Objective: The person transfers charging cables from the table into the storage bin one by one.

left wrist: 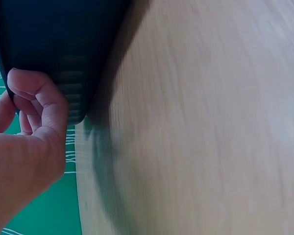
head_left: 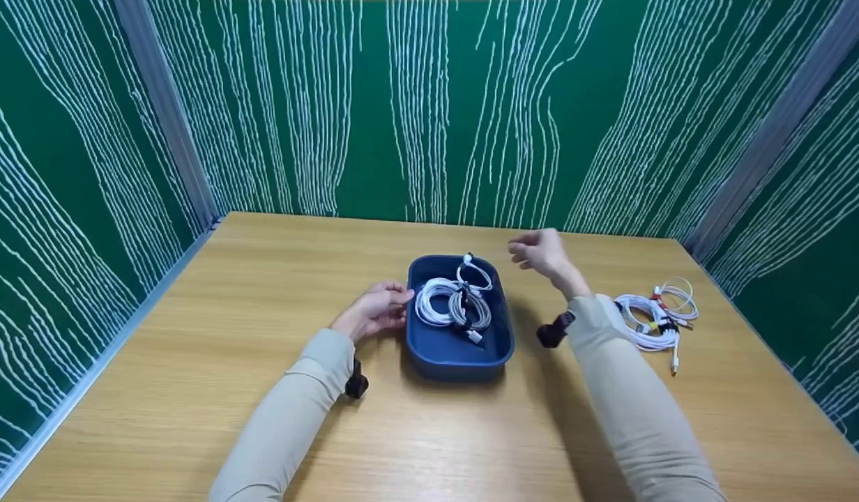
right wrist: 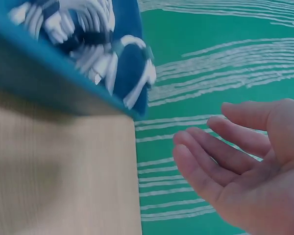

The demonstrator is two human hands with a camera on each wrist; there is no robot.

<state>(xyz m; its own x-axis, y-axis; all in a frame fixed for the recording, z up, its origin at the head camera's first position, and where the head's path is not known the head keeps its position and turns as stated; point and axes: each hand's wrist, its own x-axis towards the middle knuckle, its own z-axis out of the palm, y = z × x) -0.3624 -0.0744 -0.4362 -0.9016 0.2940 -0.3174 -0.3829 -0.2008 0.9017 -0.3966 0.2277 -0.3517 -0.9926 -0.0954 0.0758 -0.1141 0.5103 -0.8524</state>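
A dark blue plastic bin (head_left: 457,371) stands on the table with coiled cables inside. In it lie a white cable coil (head_left: 422,310), a greyer coil (head_left: 482,311) bound with a black tie, and a white plug (head_left: 467,259) near the far rim. My left hand (head_left: 375,310) pinches the bin's left rim, the curled fingers (left wrist: 51,105) lying against the outer wall in the left wrist view. Beyond the bin's far right corner, my right hand (head_left: 541,254) hovers with relaxed, slightly bent fingers (right wrist: 201,161) and nothing in it.
More bundled white cables (head_left: 652,341) with red, yellow and black ties lie on the table to the right, beside my right forearm. Green walls (head_left: 374,104) with white wavy lines enclose the wooden table (head_left: 276,265) at the back and both sides.
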